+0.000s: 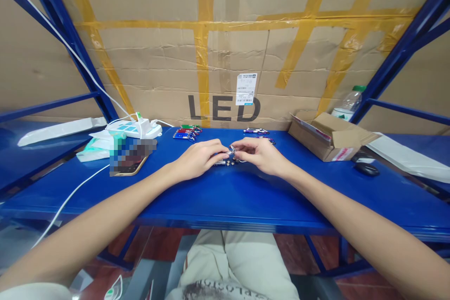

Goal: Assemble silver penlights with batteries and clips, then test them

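Both hands meeting mid-bench (225,197): left hand (198,158) & right hand (262,155) are pinching a small silver keychain light (231,151) between fingertips, holding it just above the bench for close work. More lights (187,132) are lying behind, w/ box (330,139) to the right.

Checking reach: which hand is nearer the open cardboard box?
Right. The right hand lies just left of the open cardboard box; the left hand is farther left.

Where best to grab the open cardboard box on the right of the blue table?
Grip the cardboard box by its long side walls, coming from above and the front. Its flaps splay open and look floppy, and its near side faces the person, away from the black mouse.
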Motion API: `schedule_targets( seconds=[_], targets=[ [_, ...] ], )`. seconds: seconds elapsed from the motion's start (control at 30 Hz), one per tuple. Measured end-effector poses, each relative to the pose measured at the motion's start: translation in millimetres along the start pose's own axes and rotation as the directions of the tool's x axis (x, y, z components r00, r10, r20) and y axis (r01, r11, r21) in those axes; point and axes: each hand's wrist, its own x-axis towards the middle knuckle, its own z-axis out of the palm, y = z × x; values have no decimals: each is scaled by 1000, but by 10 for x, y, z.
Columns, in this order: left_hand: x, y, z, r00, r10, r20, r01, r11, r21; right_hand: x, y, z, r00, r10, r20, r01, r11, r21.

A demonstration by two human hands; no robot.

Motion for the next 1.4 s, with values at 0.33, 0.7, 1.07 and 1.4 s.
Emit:
schedule_targets(
  seconds=[0.33,0.7,1.07,1.4],
  targets=[
    [5,28,-2,1000,5,-9,-5,1000,20,-21,-125,-53,965,-263,20,253,901,-352],
    [-6,8,29,999,7,-48,-6,1000,1,-51,-112,-22,933,-358,31,329,815,-477],
    [20,43,40,996,-44,-75,39,997,-70,-50,-142,-33,949,-313,14,281,830,-482],
    [26,47,44,993,-50,-111,48,998,-27,-40,-146,-14,952,-305,-16,266,854,-448]
  ],
)
